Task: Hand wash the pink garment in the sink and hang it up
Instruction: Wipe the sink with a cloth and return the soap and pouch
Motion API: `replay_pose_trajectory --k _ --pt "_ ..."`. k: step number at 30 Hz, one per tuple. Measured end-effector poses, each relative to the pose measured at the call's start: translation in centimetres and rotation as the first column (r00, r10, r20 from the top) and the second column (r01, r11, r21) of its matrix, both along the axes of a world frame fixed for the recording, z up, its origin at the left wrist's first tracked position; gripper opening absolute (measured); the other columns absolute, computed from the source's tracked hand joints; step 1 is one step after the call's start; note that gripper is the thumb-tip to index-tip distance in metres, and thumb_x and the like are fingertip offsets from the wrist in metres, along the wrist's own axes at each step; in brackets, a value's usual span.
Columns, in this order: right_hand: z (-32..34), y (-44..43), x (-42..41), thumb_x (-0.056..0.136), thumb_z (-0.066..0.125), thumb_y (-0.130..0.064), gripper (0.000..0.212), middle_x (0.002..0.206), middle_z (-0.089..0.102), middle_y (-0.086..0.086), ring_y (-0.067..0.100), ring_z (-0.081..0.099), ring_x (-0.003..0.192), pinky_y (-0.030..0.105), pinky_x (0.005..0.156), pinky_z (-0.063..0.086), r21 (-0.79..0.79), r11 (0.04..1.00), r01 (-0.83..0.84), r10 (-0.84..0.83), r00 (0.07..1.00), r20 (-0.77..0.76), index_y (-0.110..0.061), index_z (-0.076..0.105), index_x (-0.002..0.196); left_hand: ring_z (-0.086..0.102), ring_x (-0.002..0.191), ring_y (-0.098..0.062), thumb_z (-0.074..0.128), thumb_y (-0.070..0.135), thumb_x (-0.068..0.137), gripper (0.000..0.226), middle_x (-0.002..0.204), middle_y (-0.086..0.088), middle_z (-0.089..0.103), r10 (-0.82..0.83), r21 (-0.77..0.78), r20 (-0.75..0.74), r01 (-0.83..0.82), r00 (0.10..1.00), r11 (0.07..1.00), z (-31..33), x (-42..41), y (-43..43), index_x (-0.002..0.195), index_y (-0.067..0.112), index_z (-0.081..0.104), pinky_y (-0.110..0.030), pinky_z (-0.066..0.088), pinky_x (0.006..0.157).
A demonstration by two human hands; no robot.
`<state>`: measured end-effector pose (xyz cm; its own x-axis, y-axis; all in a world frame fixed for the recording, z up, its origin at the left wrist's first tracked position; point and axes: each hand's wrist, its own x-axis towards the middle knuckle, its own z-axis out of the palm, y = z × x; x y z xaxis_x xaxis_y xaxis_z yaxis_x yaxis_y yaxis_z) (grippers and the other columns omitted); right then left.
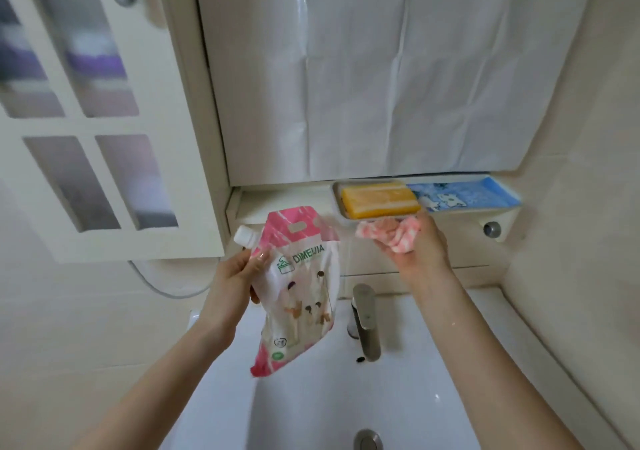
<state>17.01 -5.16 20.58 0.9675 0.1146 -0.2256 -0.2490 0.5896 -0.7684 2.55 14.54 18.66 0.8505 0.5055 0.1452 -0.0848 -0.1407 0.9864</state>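
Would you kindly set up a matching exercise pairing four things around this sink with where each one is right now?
1. detergent pouch
2. pink garment
3. yellow soap bar
4. faucet

a. in the white dish on the shelf
b. bunched in the right hand
c. at the back of the sink
d. held by the left hand

Pairs: 1-d, 2-b, 3-a, 4-c.

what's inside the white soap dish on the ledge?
A yellow-orange soap bar fills the soap dish. The pink garment, bunched in the right hand, covers part of the dish's front rim. The dish floor under the bar is hidden.
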Motion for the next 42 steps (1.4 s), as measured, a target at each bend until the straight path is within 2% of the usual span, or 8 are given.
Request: replay_pose_trajectory --k 10,15,18,21,27,31,35,42 --pt "-0.2 -0.1 2.4 0.083 0.071 -0.036 0.049 0.117 0.064 0.015 0.029 0.065 0.103 0.045 0.093 0.052 -0.062 0.995 0.074 -0.079 0.994 -0.077 -0.002 0.056 0.116 0.049 0.06 -0.012 0.05 0.028 0.097 0.035 0.063 0.0 0.06 0.007 0.179 0.143 -0.033 0.99 0.983 7.7 2.0 0.4 0.078 0.004 0.066 -0.025 0.036 0.059" --pt "-1.1 1.5 -6.6 0.091 0.063 -0.03 0.017 0.066 0.054 0.004 0.009 0.051 0.042 0.025 0.038 0.04 -0.35 0.934 -0.069 0.174 0.945 0.277 -0.014 0.056 0.091 0.053 0.054 -0.004 0.047 0.028 0.1 0.032 0.064 0.005 0.061 0.058 0.328 0.285 -0.154 0.957 0.932 13.3 3.9 1.2 0.074 0.014 0.06 -0.017 0.04 0.049" --pt "-0.9 5.2 -8.0 0.079 0.076 -0.032 0.052 0.083 0.067 -0.013 0.004 0.066 0.074 0.028 0.065 0.054 -0.503 0.862 -0.056 0.291 0.868 0.403 -0.045 0.049 0.122 0.063 0.072 -0.021 0.046 0.034 0.098 0.034 0.082 -0.009 0.067 0.08 0.345 0.341 -0.204 0.937 0.916 16.0 6.8 2.5 0.085 0.008 0.062 -0.035 0.051 0.067" --pt "0.4 8.6 -6.3 0.079 0.073 -0.042 0.075 0.09 0.062 -0.02 0.007 0.064 0.088 0.021 0.067 0.047 -0.664 0.715 0.218 0.253 0.805 0.536 -0.044 0.032 0.14 0.063 0.078 -0.03 0.045 0.037 0.096 0.035 0.087 -0.012 0.068 0.229 0.252 0.355 -0.329 0.906 0.91 17.1 9.9 3.6 0.087 0.007 0.061 -0.042 0.051 0.072" --pt "1.0 12.8 -3.8 0.09 0.06 -0.031 0.072 0.114 0.063 0.001 0.025 0.064 0.099 0.033 0.072 0.05 -0.841 0.319 0.436 0.389 0.749 0.536 -0.026 0.02 0.149 0.061 0.099 -0.037 0.04 0.027 0.099 0.034 0.113 -0.017 0.062 0.423 0.499 0.046 -0.388 0.905 0.775 13.9 11.9 3.7 0.122 0.003 0.044 -0.039 0.048 0.083" --pt "0.9 13.9 -3.6 0.091 0.057 -0.033 0.072 0.105 0.068 0.006 0.029 0.066 0.094 0.034 0.069 0.048 -0.826 0.226 0.516 0.39 0.73 0.562 -0.023 0.017 0.15 0.044 0.116 -0.039 0.06 0.011 0.084 0.075 0.135 -0.022 0.034 0.295 0.638 0.218 -0.365 0.93 0.679 10.2 11.0 2.7 0.144 0.011 0.016 -0.041 0.041 0.092" --pt "1.9 13.3 -3.2 0.092 0.054 -0.031 0.056 0.113 0.065 0.007 0.03 0.061 0.104 0.035 0.075 0.045 -0.823 0.218 0.525 0.41 0.716 0.566 -0.019 0.033 0.142 0.041 0.113 -0.042 0.064 0.0 0.069 0.056 0.132 -0.022 0.036 0.268 0.796 0.418 -0.492 0.868 0.352 5.7 9.8 2.9 0.119 0.011 0.043 -0.036 0.043 0.07" --pt "3.7 13.9 -1.3 0.087 0.051 -0.011 0.051 0.114 0.064 0.008 0.029 0.058 0.109 0.033 0.077 0.044 -0.882 0.171 0.44 0.492 0.737 0.463 -0.018 0.04 0.136 0.054 0.065 -0.033 0.083 -0.005 0.046 0.046 0.084 -0.015 0.055 0.369 0.931 0.264 -0.336 0.891 0.146 5.2 10.4 4.1 0.079 0.007 0.054 -0.028 0.029 0.045"
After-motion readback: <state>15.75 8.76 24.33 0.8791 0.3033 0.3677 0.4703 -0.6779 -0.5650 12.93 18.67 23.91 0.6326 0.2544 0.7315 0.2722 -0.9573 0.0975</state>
